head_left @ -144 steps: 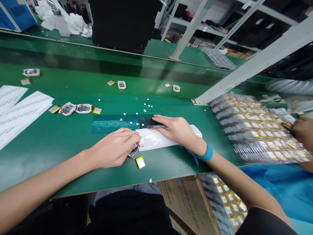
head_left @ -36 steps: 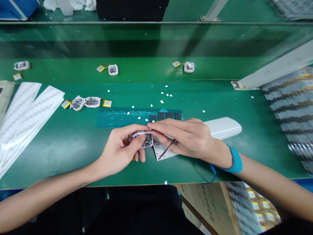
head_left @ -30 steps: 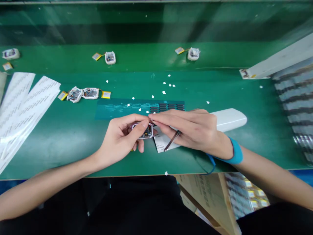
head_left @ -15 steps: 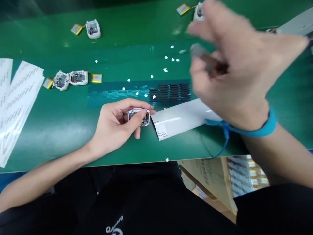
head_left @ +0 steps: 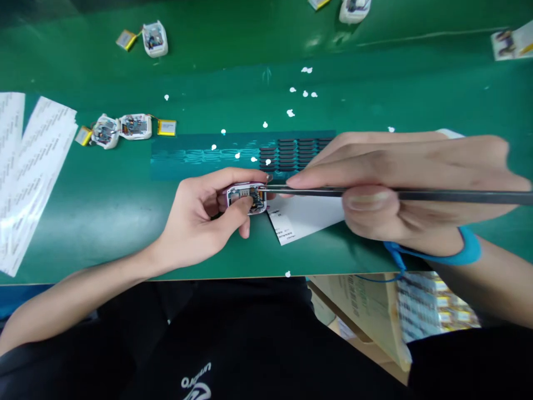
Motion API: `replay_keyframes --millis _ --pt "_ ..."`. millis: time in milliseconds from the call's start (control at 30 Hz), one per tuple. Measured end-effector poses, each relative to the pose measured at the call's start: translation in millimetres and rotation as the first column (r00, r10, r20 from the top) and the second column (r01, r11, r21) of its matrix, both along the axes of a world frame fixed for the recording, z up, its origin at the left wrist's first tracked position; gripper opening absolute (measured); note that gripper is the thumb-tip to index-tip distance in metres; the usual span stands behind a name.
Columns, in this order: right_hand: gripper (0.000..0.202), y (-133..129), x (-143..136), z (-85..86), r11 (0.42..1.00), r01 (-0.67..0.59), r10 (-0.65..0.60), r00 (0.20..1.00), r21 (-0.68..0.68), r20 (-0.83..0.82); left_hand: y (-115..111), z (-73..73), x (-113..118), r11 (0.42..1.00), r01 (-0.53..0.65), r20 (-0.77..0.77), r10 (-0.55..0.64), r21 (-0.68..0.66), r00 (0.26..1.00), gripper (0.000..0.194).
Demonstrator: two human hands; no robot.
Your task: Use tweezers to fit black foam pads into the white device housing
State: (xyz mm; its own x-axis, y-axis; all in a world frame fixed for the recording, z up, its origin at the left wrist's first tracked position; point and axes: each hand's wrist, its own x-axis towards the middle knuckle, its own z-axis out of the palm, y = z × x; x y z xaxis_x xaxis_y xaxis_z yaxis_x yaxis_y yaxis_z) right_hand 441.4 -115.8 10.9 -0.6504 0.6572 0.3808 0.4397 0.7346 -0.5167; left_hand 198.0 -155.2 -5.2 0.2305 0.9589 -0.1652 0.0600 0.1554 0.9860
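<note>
My left hand grips a small white device housing with an exposed circuit board, just above the green bench. My right hand pinches long dark tweezers held level, their tips touching the right edge of the housing. A blue wrist strap circles my right wrist. Under my right hand lies a white sheet with a small printed label. Behind the hands lies a teal sheet that carries rows of small black pads.
Two open housings with yellow batteries lie at the left, another farther back, one more at the top edge. White paper strips cover the far left. Small white scraps dot the bench. A cardboard box sits below the bench edge.
My right hand came back down from the air, and the tweezers' tips now touch the housing. The left hand kept its hold. The camera tilted further down.
</note>
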Motion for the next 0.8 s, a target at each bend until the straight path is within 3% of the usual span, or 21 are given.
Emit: replay_keyframes --millis 100,333,433,600,800 --pt "0.040 -0.4 -4.9 -0.5 0.999 -0.038 0.039 0.999 0.034 -0.015 0.3 0.8 0.3 1.000 -0.016 0.005 0.016 0.005 1.000 0.019" --pt "0.028 3.2 -2.2 -20.4 0.993 0.003 0.015 0.989 0.121 -0.149 1.0 2.4 -0.8 0.999 -0.027 0.001 0.027 -0.030 1.000 0.018" --pt "0.025 3.1 1.0 -15.4 0.992 -0.015 0.020 0.999 0.123 -0.043 0.7 2.8 -0.6 0.999 -0.032 -0.011 0.031 -0.042 0.999 0.018" --pt "0.023 1.4 4.7 -4.4 0.997 -0.072 0.072 0.997 -0.003 0.007 0.5 1.1 -1.2 0.999 -0.041 -0.002 0.041 -0.034 0.999 0.018" --pt "0.031 2.8 -0.5 -13.3 0.996 -0.075 0.072 0.996 -0.044 -0.052 0.7 1.4 -0.9 0.999 -0.039 -0.001 0.039 -0.024 0.999 0.016"
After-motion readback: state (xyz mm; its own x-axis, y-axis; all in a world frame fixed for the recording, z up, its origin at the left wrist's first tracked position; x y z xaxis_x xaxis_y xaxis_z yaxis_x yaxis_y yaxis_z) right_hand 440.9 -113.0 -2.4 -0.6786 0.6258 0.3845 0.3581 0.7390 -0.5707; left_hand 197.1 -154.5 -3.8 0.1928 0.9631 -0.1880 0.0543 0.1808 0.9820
